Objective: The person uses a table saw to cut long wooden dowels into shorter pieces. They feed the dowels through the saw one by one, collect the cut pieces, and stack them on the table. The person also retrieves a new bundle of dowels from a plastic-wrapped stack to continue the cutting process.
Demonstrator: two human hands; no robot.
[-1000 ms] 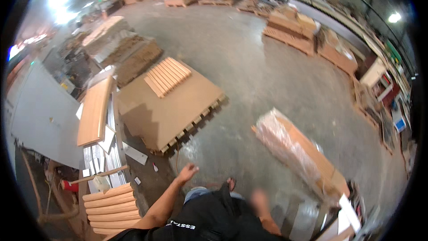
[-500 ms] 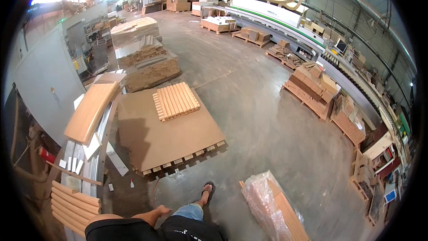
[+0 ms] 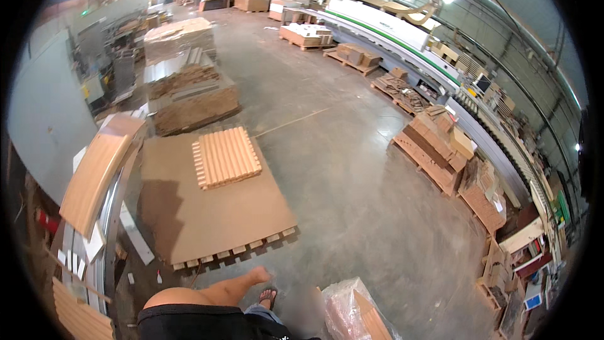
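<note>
My left hand (image 3: 258,275) hangs in front of me, past the near edge of a pallet. Its fingers are too small to read, and I see nothing held in it. My right hand is not in view. The nearest pallet carries a large brown board (image 3: 220,217), with a bundle of rounded wooden slats (image 3: 228,158) lying on its far part. On my left, a smooth wooden panel (image 3: 100,173) rests on a metal-railed bench. More rounded wooden slats (image 3: 80,313) lie at the bench's near end. Close on my right is a plastic-wrapped wooden bundle (image 3: 343,315).
Stacked boards (image 3: 195,107) stand beyond the pallet. Along the right, pallets of wood pieces (image 3: 434,145) line a long white machine (image 3: 384,22). A white strip (image 3: 136,233) and a small bottle (image 3: 159,277) lie on the floor by the bench. Concrete floor (image 3: 327,170) runs down the middle.
My view has shifted, so the pallet and bench sit farther left and the wrapped bundle lower. My left hand has swung forward, nearer the pallet's edge. My feet have changed position.
</note>
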